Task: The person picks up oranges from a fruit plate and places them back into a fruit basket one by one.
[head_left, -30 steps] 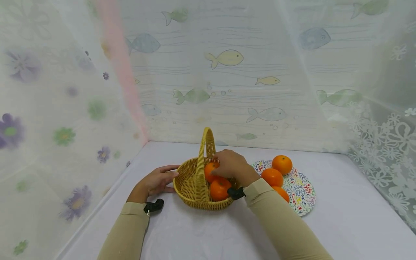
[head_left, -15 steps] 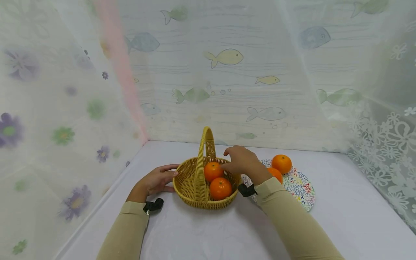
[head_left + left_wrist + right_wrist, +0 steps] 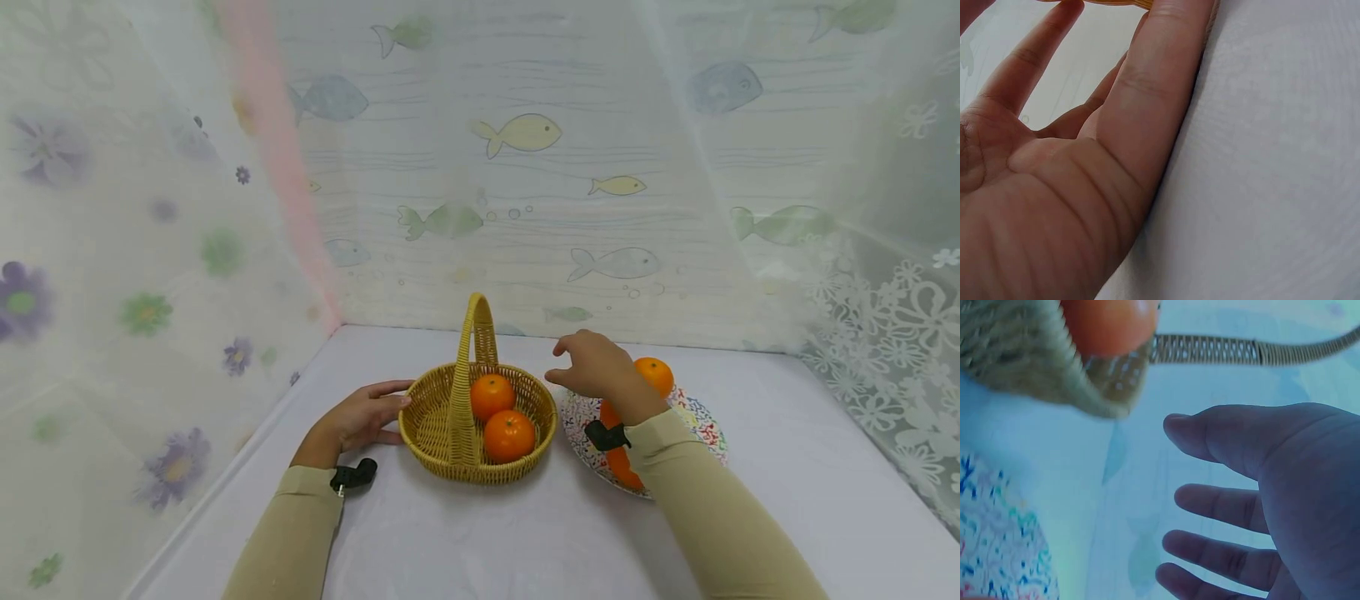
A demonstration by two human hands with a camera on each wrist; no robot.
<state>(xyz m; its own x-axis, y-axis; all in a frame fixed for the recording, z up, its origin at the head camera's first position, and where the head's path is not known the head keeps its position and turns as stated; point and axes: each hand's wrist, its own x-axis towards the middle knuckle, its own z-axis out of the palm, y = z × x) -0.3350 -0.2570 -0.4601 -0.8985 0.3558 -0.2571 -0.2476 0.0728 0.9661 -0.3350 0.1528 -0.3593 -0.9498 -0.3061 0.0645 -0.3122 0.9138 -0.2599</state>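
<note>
A yellow wicker basket [image 3: 463, 425] with a tall arched handle stands on the table. Two oranges, one farther back [image 3: 492, 396] and one nearer [image 3: 510, 437], lie in its right half. My left hand [image 3: 367, 417] touches the basket's left end with its fingertips, fingers extended; the left wrist view shows that hand [image 3: 1085, 144] low along the white cloth. To the right of the basket, my right hand [image 3: 596, 364] hangs above the patterned plate [image 3: 576, 425] with thumb and fingers apart. Nothing is between them in the right wrist view, where the hand [image 3: 1297, 481] faces the basket rim.
Behind my right wrist, the plate carries oranges, one at the back [image 3: 655, 377] and others partly covered by the forearm, such as the front one [image 3: 622, 468]. A white cloth covers the table [image 3: 450, 542]. Fish-patterned curtain [image 3: 525, 208] hangs behind, flowered sheeting [image 3: 150, 317] at left.
My right hand has let go of the rear orange in the basket, then drawn back to the right over the plate. The left hand and basket have stayed in place.
</note>
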